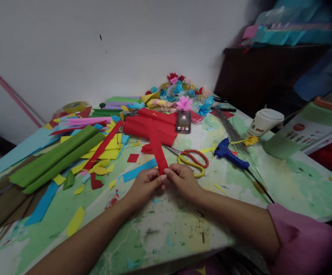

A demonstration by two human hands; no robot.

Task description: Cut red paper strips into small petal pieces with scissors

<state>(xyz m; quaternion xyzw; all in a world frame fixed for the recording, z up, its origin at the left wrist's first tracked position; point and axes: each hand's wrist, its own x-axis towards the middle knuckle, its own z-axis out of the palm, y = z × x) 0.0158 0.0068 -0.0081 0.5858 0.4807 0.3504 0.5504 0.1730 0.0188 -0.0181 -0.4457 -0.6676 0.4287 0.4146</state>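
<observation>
**Two hands meet at the end of a red paper strip**

Bare forearms reach in from the near edge of a paint-stained tabletop [160, 229], a pink sleeve [297, 236] showing at the right elbow. Left hand [145, 185] and right hand [183, 179] come together at the near end of a red crepe strip [157, 151] — each grip pinched on the paper between thumb and fingertips, knuckles almost touching. The strip runs away from the hands to a wider red crepe sheet [151, 124] lying mid-table.

Just beyond the right hand lie scissors [193, 158] with red and yellow handles; a blue glue gun [230, 154] rests farther right, near a lidded paper cup [263, 121]. Green crepe rolls [57, 158] and yellow, blue and red offcuts litter the left side, and finished paper flowers [183, 93] crowd the far edge by the wall.

Working the strip's end cleanly seems to call for a light, even pinch (crepe stretches and tears easily), with both hands kept close together and the rest of the strip left flat and untwisted — a judgement from the paper's look alone.
</observation>
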